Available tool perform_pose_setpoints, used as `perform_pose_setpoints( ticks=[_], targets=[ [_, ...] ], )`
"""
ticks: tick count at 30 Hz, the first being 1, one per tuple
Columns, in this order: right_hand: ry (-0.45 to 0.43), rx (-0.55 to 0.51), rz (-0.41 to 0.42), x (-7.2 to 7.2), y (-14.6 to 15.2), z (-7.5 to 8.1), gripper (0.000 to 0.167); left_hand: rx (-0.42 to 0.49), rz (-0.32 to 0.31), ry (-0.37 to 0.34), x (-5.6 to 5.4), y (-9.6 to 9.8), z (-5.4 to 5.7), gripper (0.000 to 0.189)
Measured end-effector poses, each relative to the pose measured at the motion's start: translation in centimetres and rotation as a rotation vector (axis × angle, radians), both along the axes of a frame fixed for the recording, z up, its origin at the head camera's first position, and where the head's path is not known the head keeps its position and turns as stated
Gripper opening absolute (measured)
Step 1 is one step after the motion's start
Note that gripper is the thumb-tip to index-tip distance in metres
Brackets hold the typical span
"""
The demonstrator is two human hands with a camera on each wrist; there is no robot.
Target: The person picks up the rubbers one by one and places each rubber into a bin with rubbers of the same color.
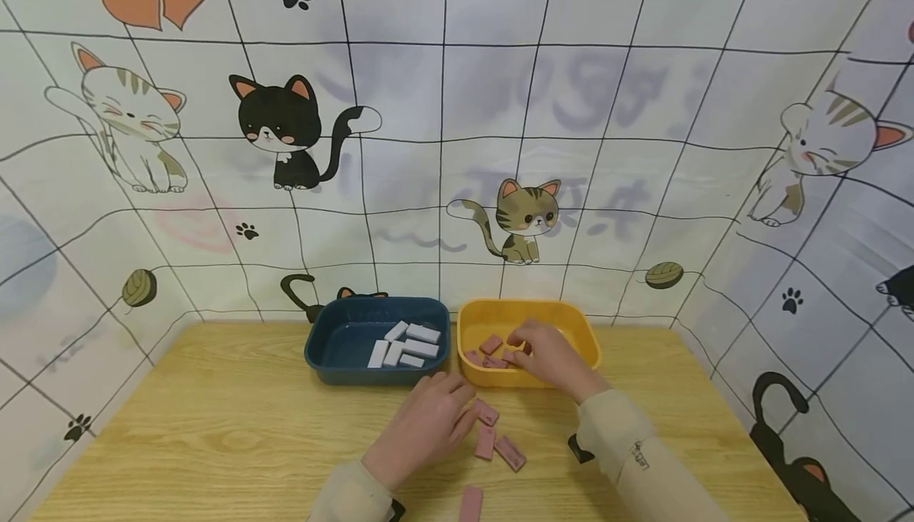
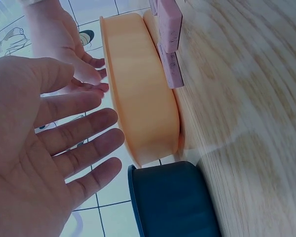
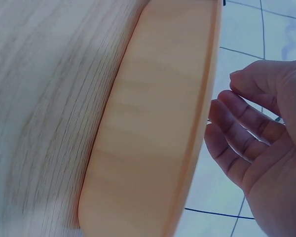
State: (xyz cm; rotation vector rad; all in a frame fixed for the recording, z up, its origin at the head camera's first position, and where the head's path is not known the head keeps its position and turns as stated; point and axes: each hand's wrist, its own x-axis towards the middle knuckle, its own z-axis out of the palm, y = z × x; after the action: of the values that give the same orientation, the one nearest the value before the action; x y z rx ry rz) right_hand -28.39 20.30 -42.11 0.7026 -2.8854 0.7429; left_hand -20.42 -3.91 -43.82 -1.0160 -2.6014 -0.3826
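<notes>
Above the yellow bin (image 1: 524,378), my right hand (image 1: 553,355) hangs with bent fingers, thumb and forefinger apart. In the right wrist view no object shows between those fingers (image 3: 246,116). Several pink rectangular blocks (image 1: 491,343) lie inside that bin, below the fingertips. My left hand (image 1: 428,415) hovers over the table just in front of the two bins, its fingers spread and nearly straight in the left wrist view, palm bare. Beside it several more pink blocks (image 1: 485,443) lie on the wood, one close to its fingertips. Small markings show on the pink blocks (image 2: 170,24).
A dark blue bin (image 1: 378,378) holding several white blocks (image 1: 421,347) stands left of the yellow one, nearly touching it. Another pink block (image 1: 470,504) lies at the near edge of view. Behind the wooden table (image 1: 236,419) hangs a cat-patterned sheet (image 1: 400,189).
</notes>
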Motion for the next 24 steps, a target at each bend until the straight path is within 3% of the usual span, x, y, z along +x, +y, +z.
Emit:
perform_pose_setpoints(
  ticks=[5,10,20,24],
  targets=[
    [0.079,-0.035,0.054,1.5,0.3,0.2,0.008,-0.007,0.008,0.010,0.1,0.0,-0.1,0.015],
    [0.132,-0.086,0.079,3.1,0.5,0.0,0.015,0.010,0.004,0.023,0.3,-0.1,-0.2,0.015],
    [0.157,-0.134,0.082,5.4,0.5,-0.8,0.037,0.018,0.015,0.007,1.0,-0.2,0.0,0.016],
    [0.156,-0.148,0.107,6.3,0.4,-1.0,0.029,0.030,0.010,0.026,1.2,-0.2,0.1,0.015]
  ],
)
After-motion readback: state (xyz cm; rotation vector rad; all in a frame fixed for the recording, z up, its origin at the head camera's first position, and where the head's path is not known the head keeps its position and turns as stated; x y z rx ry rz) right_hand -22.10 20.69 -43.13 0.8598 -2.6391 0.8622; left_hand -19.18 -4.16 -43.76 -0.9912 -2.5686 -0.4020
